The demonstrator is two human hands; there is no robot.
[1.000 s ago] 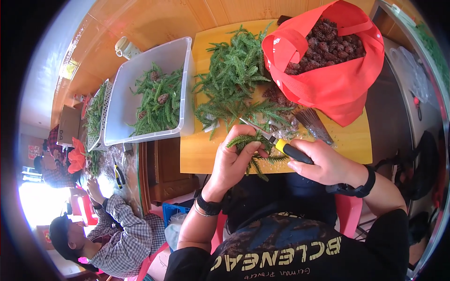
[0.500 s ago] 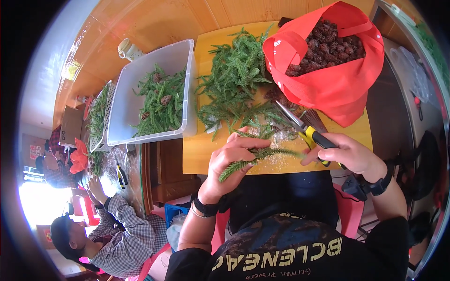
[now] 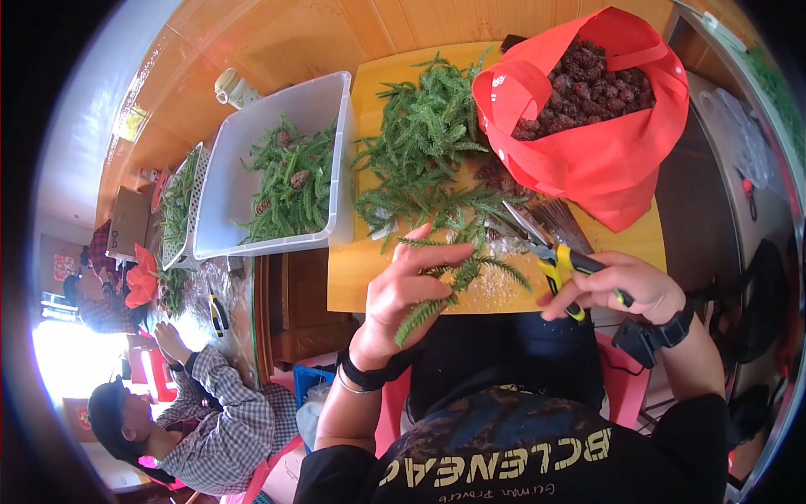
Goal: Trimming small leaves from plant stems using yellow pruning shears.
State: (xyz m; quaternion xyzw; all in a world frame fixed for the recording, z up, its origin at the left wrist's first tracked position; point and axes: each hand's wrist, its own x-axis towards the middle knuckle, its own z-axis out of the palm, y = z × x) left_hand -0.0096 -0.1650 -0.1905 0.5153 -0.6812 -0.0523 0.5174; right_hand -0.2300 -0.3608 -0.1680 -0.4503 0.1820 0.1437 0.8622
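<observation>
The left hand (image 3: 401, 286) is closed on a green needled sprig (image 3: 420, 319), pinched between thumb and curled fingers, the index finger stretched out to the right. The sprig is above the near edge of the table, its tip pointing down and left; other shoots reach right toward the tool.

The right hand (image 3: 634, 286) is wrapped around long-nose pliers (image 3: 544, 250) with black-and-yellow handles. The handles stand apart; the nose points up and left, away from the body and clear of the sprig. A black band (image 3: 369, 370) is worn on the left wrist, a black strapped device (image 3: 651, 338) on the right.

Beneath the hands, pale flecks (image 3: 497, 290) are scattered over the yellow wooden table (image 3: 348, 281). Beyond the pliers' nose lies a bundle of thin dark stems (image 3: 564, 220). Farther out, a heap of green sprigs (image 3: 428, 126) occupies the table's far left portion. Beside it stands an open red bag (image 3: 600, 181) filled with brown cones (image 3: 588, 84).

Left of the table, a translucent plastic tub (image 3: 341, 160) contains sprigs and a few cones. Next to it is a white perforated basket (image 3: 199, 193) of greenery. A second pair of pliers (image 3: 217, 316) lies near a seated co-worker in a checked shirt (image 3: 222, 437).
</observation>
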